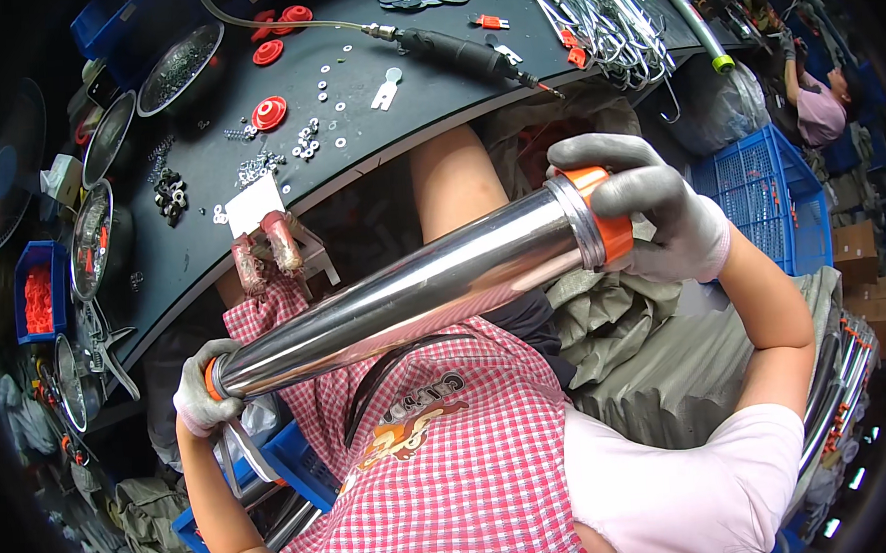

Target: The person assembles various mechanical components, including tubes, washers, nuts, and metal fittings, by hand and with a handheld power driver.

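A long polished metal tube [404, 304] lies slantwise across my lap, above a red checked apron [472, 445]. Its wider end is at the upper right. There my right hand [664, 200], in a grey-coated glove, is closed round an orange end collar [613, 233], thumb and fingers on its rim. My left hand [201, 394], gloved as well, wraps the narrow end beside an orange ring [211, 379]. A flat metal strip [244, 455] hangs just below that hand; whether it is attached to the tube, I cannot tell.
On the dark worktable [394, 104] lie a pneumatic screwdriver [456, 55], red rubber discs [269, 113], washers and bent metal rods [600, 23]. A fixture with two wrapped posts [266, 251] stands at the table edge. Blue crate [760, 200] right; another person [823, 111] beyond.
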The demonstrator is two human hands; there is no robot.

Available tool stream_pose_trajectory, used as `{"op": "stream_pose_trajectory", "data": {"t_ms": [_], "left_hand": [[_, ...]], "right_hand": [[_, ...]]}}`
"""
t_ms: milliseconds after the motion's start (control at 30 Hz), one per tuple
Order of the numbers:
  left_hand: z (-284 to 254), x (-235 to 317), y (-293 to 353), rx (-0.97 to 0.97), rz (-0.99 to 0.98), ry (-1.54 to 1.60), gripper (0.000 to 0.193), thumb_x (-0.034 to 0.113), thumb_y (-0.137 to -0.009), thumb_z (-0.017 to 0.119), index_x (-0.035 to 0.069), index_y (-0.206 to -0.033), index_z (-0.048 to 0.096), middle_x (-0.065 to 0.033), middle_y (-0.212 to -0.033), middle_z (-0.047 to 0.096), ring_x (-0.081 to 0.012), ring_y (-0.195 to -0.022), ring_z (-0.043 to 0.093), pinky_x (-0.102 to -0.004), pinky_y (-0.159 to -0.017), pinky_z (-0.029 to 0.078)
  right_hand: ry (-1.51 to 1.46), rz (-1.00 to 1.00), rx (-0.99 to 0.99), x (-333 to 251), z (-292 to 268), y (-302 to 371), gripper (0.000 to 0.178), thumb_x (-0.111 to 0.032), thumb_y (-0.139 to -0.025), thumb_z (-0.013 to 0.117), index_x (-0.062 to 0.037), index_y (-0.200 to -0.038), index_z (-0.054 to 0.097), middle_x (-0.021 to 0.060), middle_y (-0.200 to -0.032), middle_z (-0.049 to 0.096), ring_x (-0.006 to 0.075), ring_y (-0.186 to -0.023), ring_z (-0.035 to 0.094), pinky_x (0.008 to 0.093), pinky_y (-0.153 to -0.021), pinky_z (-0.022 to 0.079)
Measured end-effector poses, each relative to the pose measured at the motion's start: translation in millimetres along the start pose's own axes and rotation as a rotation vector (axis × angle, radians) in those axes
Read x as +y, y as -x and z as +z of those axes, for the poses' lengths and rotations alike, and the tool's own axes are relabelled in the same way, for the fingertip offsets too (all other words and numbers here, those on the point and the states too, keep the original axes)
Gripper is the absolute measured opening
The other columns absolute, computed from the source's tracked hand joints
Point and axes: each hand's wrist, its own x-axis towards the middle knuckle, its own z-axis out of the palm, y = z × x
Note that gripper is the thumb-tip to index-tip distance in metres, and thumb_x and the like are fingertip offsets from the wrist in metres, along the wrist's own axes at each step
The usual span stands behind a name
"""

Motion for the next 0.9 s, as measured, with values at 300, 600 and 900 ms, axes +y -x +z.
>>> {"op": "stream_pose_trajectory", "data": {"t_ms": [300,600,900], "left_hand": [[2,4,3,-0.068,0.006,0.013,0.066,0.019,-0.041,0.068,-0.002,-0.102,0.058,-0.0052,-0.09,0.062,-0.0128,-0.084,0.059,-0.0272,-0.081,0.047],[11,11,-1,0.021,0.026,-0.026,0.064,0.017,-0.045,0.07,-0.001,-0.106,0.058,-0.0063,-0.089,0.064,-0.0136,-0.082,0.06,-0.0275,-0.081,0.048],[3,23,52,0.081,0.102,-0.117,0.074,0.027,-0.05,0.081,0.012,-0.118,0.059,-0.0097,-0.099,0.066,-0.0207,-0.089,0.065,-0.0318,-0.081,0.051]], "right_hand": [[0.145,-0.207,-0.071,-8,-11,4,0.039,-0.008,-0.066,0.074,-0.0138,-0.101,0.06,0.0271,-0.112,0.053,0.0439,-0.096,0.057,0.0576,-0.088,0.044],[-0.335,0.28,0.11,16,22,-5,0.087,-0.055,-0.077,0.066,0.0005,-0.134,0.033,0.0209,-0.123,0.045,0.0313,-0.12,0.044,0.0378,-0.096,0.039],[0.487,-0.297,0.176,58,25,2,0.074,-0.056,-0.088,0.046,0.0014,-0.132,0.034,0.0163,-0.121,0.047,0.027,-0.113,0.05,0.0381,-0.095,0.042]]}}
